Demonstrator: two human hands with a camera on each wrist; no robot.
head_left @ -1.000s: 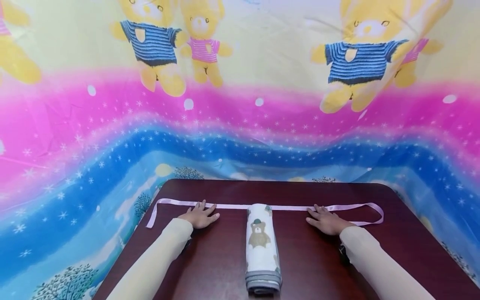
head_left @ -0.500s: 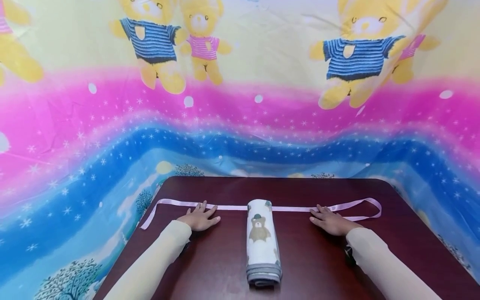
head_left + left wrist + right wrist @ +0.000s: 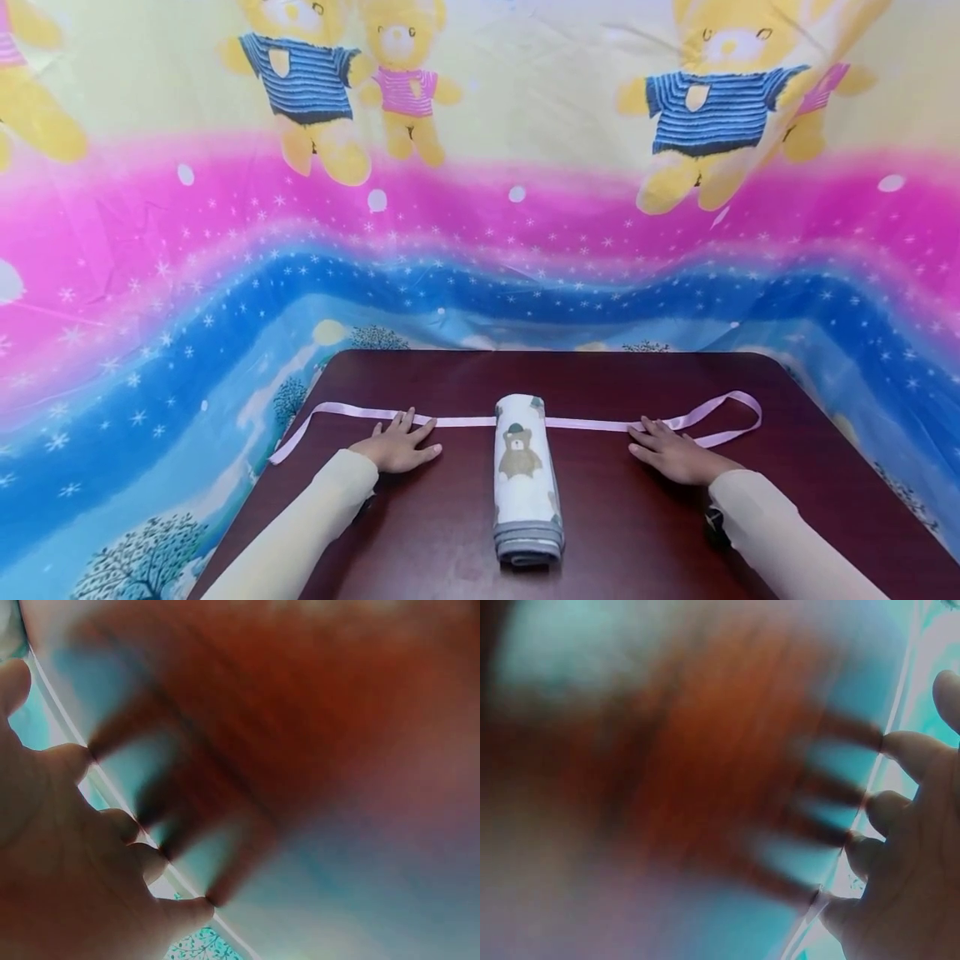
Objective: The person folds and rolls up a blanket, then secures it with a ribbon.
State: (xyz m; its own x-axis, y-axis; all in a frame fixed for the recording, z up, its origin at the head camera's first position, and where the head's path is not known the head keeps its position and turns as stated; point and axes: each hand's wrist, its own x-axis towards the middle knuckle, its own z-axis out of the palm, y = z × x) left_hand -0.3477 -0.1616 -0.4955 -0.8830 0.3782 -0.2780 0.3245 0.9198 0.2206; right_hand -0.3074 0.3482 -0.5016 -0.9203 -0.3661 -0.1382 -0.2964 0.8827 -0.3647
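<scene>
A pink ribbon (image 3: 465,422) lies across the dark table, passing beneath a rolled white towel (image 3: 528,500) with bear prints and a grey edge. My left hand (image 3: 396,450) rests on the ribbon left of the towel, fingers spread and straight. On the other side, my right hand (image 3: 681,455) presses the ribbon the same way, its fingertips on the strip. The ribbon's left end bends toward me; its right part curves back in a loop beside the hand. In the left wrist view, the left hand (image 3: 60,832) touches the glossy tabletop with spread fingertips, as does the right hand (image 3: 911,862) in the right wrist view.
The brown tabletop (image 3: 435,533) has rounded far corners. Behind and around it hangs a curtain (image 3: 480,225) printed with bears, snowflakes and trees, close to the table's far edge.
Both hands have slid the ribbon a little toward me beneath the towel. The right hand has shifted right, and the ribbon's left end has moved outward. The view has tilted slightly.
</scene>
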